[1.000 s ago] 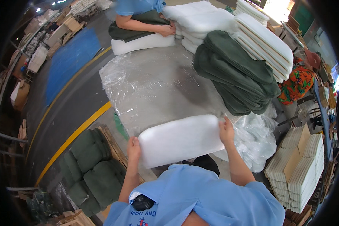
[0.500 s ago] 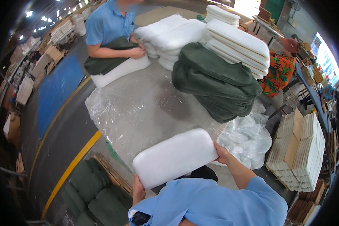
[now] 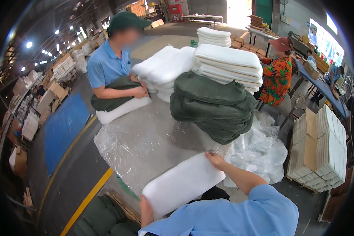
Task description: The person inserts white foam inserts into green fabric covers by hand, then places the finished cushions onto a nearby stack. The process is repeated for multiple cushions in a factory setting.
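**White foam pad gripped at both ends, near edge of worktop**

Right hand [image 3: 215, 158] closed over the far-right end of a white foam pad [image 3: 183, 185], fingers wrapped on the upper corner. Left hand [image 3: 145, 208] clamped on the opposite, near-left end, only partly seen below the pad's edge. Pad held between the two, long axis running from about 8 o'clock up to 2 o'clock, right end pointing toward the middle of the worktop [image 3: 153, 135], left end toward the blue-sleeved chest at the bottom of the view. Broad face turned upward; whether resting on the surface or just above it, cannot tell.

Worktop covered with clear plastic sheeting [image 3: 118, 145], wrinkled at its left edge. At 1 o'clock from the pad, a heap of dark green covers [image 3: 214, 108]; behind it, a stack of white foam pads [image 3: 228, 63]. At 3 o'clock, a mound of crumpled clear bags [image 3: 259, 151]. At 11 o'clock, across the worktop, another person in a blue shirt [image 3: 106, 67], arms pressing a green cover over a white pad [image 3: 122, 109]. At 7 o'clock, down on the floor, green cushions [image 3: 102, 218] beside a yellow floor line [image 3: 88, 200].
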Demonstrator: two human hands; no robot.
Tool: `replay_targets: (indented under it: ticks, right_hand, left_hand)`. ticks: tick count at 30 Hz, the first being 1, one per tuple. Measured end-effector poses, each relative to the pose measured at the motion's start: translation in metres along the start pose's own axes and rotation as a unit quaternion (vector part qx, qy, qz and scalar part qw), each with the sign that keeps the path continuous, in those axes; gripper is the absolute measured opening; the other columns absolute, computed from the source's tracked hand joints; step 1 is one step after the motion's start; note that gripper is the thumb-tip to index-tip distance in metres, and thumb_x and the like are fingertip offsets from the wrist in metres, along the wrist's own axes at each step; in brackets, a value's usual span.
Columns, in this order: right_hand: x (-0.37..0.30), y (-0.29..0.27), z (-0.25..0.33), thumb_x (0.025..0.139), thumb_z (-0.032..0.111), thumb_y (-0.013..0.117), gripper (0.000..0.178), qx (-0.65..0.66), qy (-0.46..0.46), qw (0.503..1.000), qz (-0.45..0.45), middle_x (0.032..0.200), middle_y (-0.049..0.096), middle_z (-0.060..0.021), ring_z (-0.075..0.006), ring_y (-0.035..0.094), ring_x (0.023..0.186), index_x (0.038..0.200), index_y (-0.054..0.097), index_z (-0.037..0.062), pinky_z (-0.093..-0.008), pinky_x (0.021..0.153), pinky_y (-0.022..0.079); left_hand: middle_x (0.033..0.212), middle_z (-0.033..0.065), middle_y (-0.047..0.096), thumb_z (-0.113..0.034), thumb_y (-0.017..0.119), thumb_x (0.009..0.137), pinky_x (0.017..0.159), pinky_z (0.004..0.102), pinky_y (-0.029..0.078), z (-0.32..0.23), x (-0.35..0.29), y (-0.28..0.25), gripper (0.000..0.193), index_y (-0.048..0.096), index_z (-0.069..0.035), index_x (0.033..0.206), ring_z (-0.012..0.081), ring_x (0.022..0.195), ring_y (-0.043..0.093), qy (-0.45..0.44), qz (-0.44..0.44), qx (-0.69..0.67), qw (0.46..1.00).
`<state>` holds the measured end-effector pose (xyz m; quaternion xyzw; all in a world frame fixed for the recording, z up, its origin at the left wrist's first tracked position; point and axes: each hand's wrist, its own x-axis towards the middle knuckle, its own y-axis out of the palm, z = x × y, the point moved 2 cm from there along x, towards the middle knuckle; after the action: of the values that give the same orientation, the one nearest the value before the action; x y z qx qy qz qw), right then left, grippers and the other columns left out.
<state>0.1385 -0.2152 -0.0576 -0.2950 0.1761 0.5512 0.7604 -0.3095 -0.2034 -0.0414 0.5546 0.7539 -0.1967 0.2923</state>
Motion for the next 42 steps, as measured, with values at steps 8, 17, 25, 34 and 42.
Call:
replay_targets:
  ticks: [8, 17, 25, 34, 42]
  right_hand:
    - [-0.029, -0.039, 0.049, 0.111, 0.055, 0.047, 0.062, 0.191, -0.208, 0.959, -0.037, 0.112, 0.070, -0.0062, -0.0167, 0.060, 0.104, 0.120, 0.071, -0.0016, -0.0330, 0.094, 0.048]
    - [-0.006, -0.032, 0.008, 0.110, 0.049, 0.053, 0.059, 0.176, -0.231, 0.954, -0.075, 0.085, 0.066, -0.0022, -0.0144, 0.056, 0.084, 0.095, 0.075, -0.0035, -0.0324, 0.079, 0.046]
    - [-0.014, -0.054, 0.010, 0.110, 0.045, 0.052, 0.054, 0.124, -0.199, 0.972, 0.026, 0.093, 0.075, -0.0106, -0.0226, 0.068, 0.089, 0.106, 0.077, -0.0028, -0.0374, 0.085, 0.051]
    - [-0.052, -0.068, 0.100, 0.113, 0.047, 0.039, 0.056, -0.317, -0.405, 0.846, 0.140, 0.131, 0.069, -0.0233, -0.0434, 0.064, 0.123, 0.142, 0.062, 0.0045, -0.0513, 0.107, 0.049]
    - [0.009, -0.088, 0.210, 0.097, 0.033, 0.070, 0.046, -0.291, -0.519, 0.801, 0.065, 0.125, 0.071, -0.0247, -0.0424, 0.070, 0.110, 0.130, 0.070, 0.0012, -0.0481, 0.096, 0.056]
  left_hand:
    - [0.142, 0.0141, 0.061, -0.053, 0.037, 0.115, 0.113, 0.0405, 0.044, -0.029, -0.023, 0.004, 0.065, 0.056, 0.002, 0.143, 0.0265, 0.129, 0.058, 0.156, -0.009, -0.183, 0.971]
    - [0.109, 0.0073, 0.066, -0.039, 0.050, 0.113, 0.100, 0.0376, 0.045, -0.009, -0.031, 0.015, 0.041, 0.065, -0.001, 0.116, 0.0223, 0.106, 0.061, 0.130, -0.068, -0.173, 0.974]
    - [0.134, 0.0174, 0.065, -0.037, 0.074, 0.096, 0.118, 0.0547, 0.034, -0.071, -0.118, 0.119, 0.050, 0.065, -0.003, 0.132, 0.0389, 0.133, 0.054, 0.539, 0.008, 0.441, 0.718]
    - [0.134, 0.0153, 0.063, -0.031, 0.090, 0.074, 0.110, 0.0598, 0.035, -0.060, -0.129, 0.197, 0.076, 0.061, -0.010, 0.141, 0.0368, 0.125, 0.056, 0.508, 0.058, 0.595, 0.620]
    - [0.127, 0.0139, 0.064, -0.031, 0.089, 0.074, 0.106, 0.0553, 0.036, -0.053, -0.141, 0.193, 0.076, 0.060, -0.011, 0.140, 0.0348, 0.116, 0.057, 0.508, 0.042, 0.612, 0.605]
